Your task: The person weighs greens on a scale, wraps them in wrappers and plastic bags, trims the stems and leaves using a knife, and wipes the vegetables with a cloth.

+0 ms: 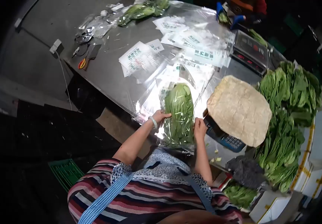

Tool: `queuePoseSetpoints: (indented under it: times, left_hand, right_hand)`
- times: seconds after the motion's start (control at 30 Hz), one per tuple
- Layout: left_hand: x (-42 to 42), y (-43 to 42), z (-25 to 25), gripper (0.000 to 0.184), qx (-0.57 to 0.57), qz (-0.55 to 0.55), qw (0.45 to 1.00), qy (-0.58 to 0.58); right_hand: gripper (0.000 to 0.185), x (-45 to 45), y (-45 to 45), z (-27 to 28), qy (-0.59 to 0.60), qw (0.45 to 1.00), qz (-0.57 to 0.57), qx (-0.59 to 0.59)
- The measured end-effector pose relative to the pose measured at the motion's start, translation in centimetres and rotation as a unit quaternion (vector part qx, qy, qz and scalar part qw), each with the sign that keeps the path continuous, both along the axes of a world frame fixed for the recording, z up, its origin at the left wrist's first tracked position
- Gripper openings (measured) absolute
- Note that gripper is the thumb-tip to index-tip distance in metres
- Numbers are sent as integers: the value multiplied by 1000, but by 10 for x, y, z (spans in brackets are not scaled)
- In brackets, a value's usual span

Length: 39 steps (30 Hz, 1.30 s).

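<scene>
A leafy green vegetable (179,112) lies in a clear plastic bag near the table's front edge, its pale end pointing away from me. My left hand (161,115), with a pale bangle at the wrist, grips the left side of the bag. On the right side, my right hand (200,128) is closed on the bag's edge. Printed clear bags (183,71) lie just beyond the vegetable. To the right, a board-like tan slab (239,110) rests on a scale with a keypad (230,142).
More printed bags (140,58) spread over the metal table (105,74). Scissors (82,63) lie at the left edge. A second scale (250,52) stands at the back right, near a co-worker's blue-gloved hands (237,20). Leafy greens (280,142) and white boxes (313,160) fill the right.
</scene>
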<state>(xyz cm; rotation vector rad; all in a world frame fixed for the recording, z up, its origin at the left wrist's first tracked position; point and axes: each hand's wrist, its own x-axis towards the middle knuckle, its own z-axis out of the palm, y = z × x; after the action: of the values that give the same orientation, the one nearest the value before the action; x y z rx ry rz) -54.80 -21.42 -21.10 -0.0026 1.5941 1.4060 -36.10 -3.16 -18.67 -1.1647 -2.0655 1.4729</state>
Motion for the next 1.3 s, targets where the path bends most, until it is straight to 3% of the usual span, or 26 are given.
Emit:
queuePoseSetpoints:
  times: [0.03,0.07,0.1,0.17,0.2,0.3,0.33,0.37,0.4,0.47,0.53,0.6,0.63,0.7,0.77,0.8,0.87,0.9,0.93,0.97,1.03,1.13,1.17,1.23,1.27,1.3]
  left_hand:
    - [-4,4,16,47,-23,-17,1000,11]
    - [-23,-5,-43,48,17,-6,998,61]
    - [-21,2,5,49,-55,20,997,55]
    - [-49,0,12,44,-31,-40,995,83]
    - [-73,-5,-7,50,-126,-114,982,80]
    - [-59,2,32,63,-11,-21,990,137]
    - [-50,-7,44,68,-63,-67,905,415]
    - [-41,-10,56,73,-98,-106,738,659]
    - [-32,-10,67,73,-98,-111,739,657]
    - [-9,-7,80,80,12,-303,641,705]
    - [3,-1,71,87,-54,-378,630,677]
    - [-1,-5,40,92,-124,-412,600,674]
    - [-2,-8,33,93,-117,-409,607,671]
    - [-5,-11,27,95,-111,-403,612,671]
    - [-7,-14,30,102,-78,-274,688,668]
    - [-8,-10,39,108,-159,-192,712,656]
    - [-22,4,33,107,-129,28,884,449]
    - [-29,11,46,102,-88,49,974,203]
    - [-42,14,42,90,-45,24,995,83]
    - [-54,17,61,75,-132,-70,989,4]
    - [-72,22,34,64,-81,-169,981,57]
    - [-80,39,51,71,-13,-155,982,-105]
    - [-76,44,61,66,8,-123,991,-58]
    - [-82,48,88,54,69,-95,980,-158]
    - [-89,45,68,48,112,-73,970,-203]
    - [-96,40,84,47,158,-43,971,-173]
  right_hand:
    - [23,8,4,-26,59,998,8,-25]
    - [14,15,2,-14,125,978,13,-169]
    - [9,21,3,-35,112,961,14,-251]
    - [12,16,-12,-2,148,940,-17,-308]
    - [15,19,-12,-10,130,935,17,-329]
    - [17,9,-20,4,132,909,-16,-395]
    - [17,11,-31,7,130,878,-22,-460]
    - [17,10,-36,9,130,845,-24,-517]
    - [17,8,-40,6,128,844,-29,-520]
    - [19,5,-41,-3,171,857,-54,-482]
    - [17,2,-31,-14,147,887,-52,-436]
    - [17,-5,-31,-29,113,972,-87,-188]
    - [18,-11,-35,-13,-26,990,-83,-114]
    - [26,-27,-45,-30,-83,993,-72,-44]
    - [31,-41,-47,-28,-105,990,-62,65]
    - [31,-44,-46,-30,-96,991,-58,67]
    - [28,-56,-45,-31,-28,976,-100,193]
    - [29,-64,-45,-31,-31,989,-142,39]
    - [37,-71,-39,-60,3,984,-150,-96]
    - [40,-79,-31,-59,-12,980,-118,-159]
    - [44,-90,-17,-50,-20,971,-59,-232]
    - [35,-100,-7,-7,62,956,-13,-288]
    - [28,-106,-5,-5,84,946,-12,-314]
    - [24,-122,-14,30,159,921,-73,-348]
    - [22,-132,-17,43,191,907,-102,-361]
    - [22,-145,-15,54,192,910,-87,-356]
